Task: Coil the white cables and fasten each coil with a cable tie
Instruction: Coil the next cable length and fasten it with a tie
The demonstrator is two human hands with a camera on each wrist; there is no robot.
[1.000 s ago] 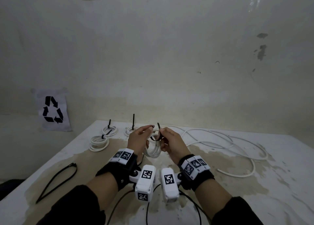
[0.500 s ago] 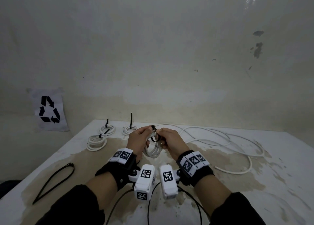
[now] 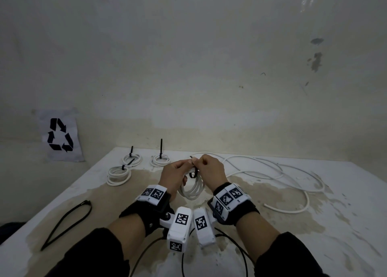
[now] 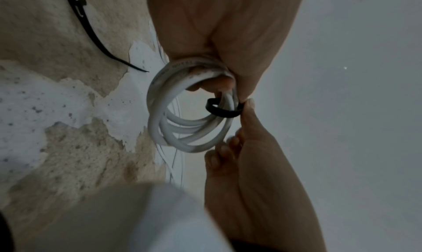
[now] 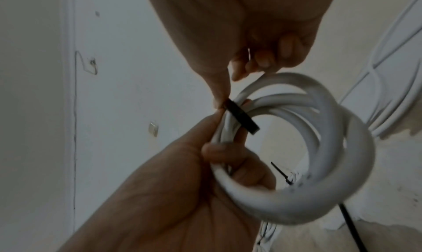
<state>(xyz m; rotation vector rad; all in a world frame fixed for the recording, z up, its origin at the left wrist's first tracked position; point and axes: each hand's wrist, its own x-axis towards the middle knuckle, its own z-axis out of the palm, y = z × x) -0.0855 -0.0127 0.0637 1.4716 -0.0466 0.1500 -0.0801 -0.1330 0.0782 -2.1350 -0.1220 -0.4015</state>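
I hold a small white cable coil upright above the table, between both hands. My left hand has fingers curled through the coil, and its thumb presses at the top. A black cable tie is looped around the coil's strands. My right hand pinches the tie between thumb and forefinger at the coil's top edge. The tie loop stands loose around the strands. A short tip of the tie pokes out above the fingertips in the head view.
Three tied coils lie at the back left, their tie tails sticking up. A long loose white cable sprawls across the right of the table. Loose black ties lie at the left edge. The wall is close behind.
My fingertips have closed together over the top of the coil. The tie's upright tail, plain a second ago, is now mostly hidden between them, and the loop looks smaller.
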